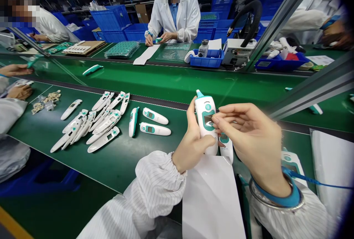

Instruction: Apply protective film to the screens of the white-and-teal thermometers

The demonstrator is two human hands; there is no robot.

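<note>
Striped cleanroom sleeves [155, 191] are poking up front, the left hand [190, 135] is clamping a white-and-teal ear thermometer [205, 121] upright over the green worktop [143, 165], and the right hand [250, 135] is reaching across, fingertips [217, 118] touching its display [207, 119], can't tell if it's gripping.

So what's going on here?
A person holds a white-and-teal thermometer in their left hand, with their right hand touching its display. More white thermometer housings lie in a loose pile on the green belt to the left. Across the line, a co-worker in a white coat works at the bench with both hands.
</note>
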